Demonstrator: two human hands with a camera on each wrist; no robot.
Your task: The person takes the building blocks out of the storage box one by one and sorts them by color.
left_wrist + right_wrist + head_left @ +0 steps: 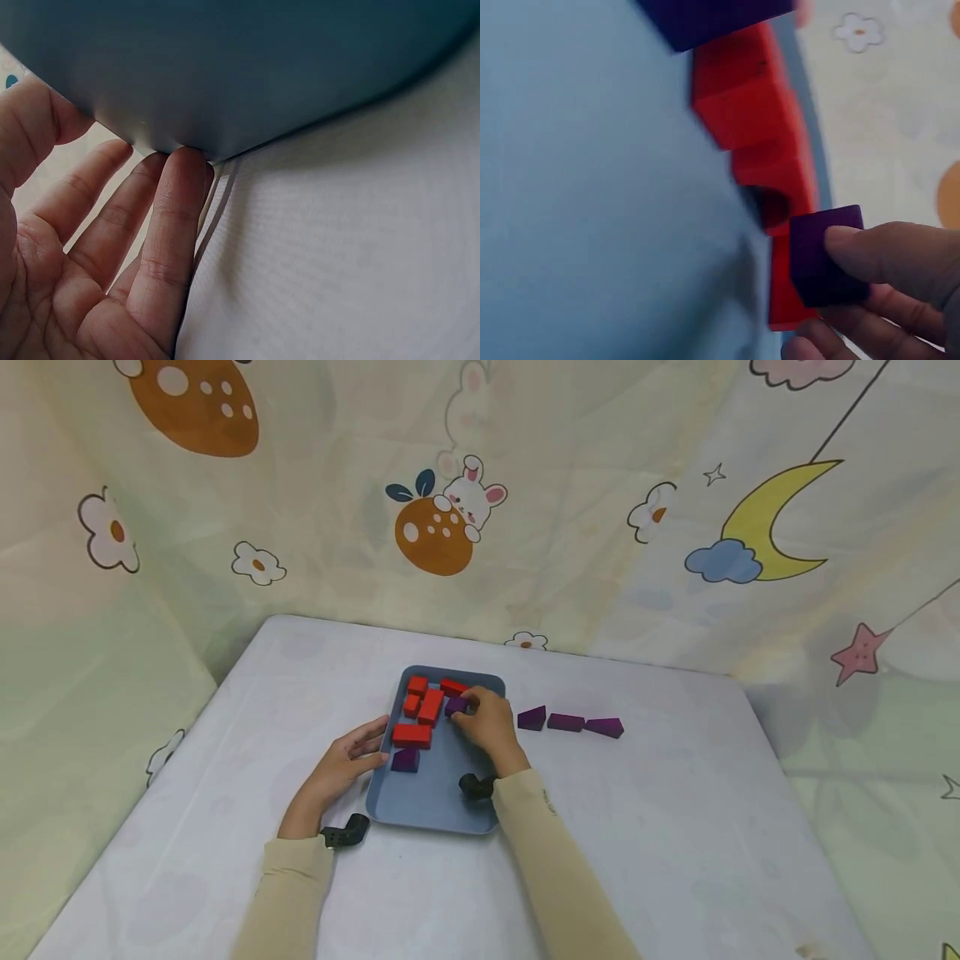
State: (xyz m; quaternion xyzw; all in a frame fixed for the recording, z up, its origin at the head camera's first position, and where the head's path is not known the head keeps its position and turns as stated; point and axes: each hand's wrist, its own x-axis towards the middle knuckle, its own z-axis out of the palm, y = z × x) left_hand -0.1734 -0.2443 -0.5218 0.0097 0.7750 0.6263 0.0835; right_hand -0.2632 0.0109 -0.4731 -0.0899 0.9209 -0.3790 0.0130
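My right hand [489, 723] pinches a small purple block [455, 706] over the far right part of a blue-grey tray [431, 797]. In the right wrist view, thumb and fingers hold this purple block [826, 255] in front of the red blocks [746, 86]. My left hand [351, 760] rests against the tray's left side. Seen from the left wrist, its fingertips [180, 169] touch the tray wall [247, 67]. Inside the tray lie several red blocks [412, 736], and another purple block [406, 760] sits near the left wall.
Right of the tray, a row of purple blocks [566, 722] lies on the white-covered table [675, 827]. A patterned cloth [570, 510] hangs behind the table. Black wrist cameras [347, 832] sit on both wrists, the right one above the tray.
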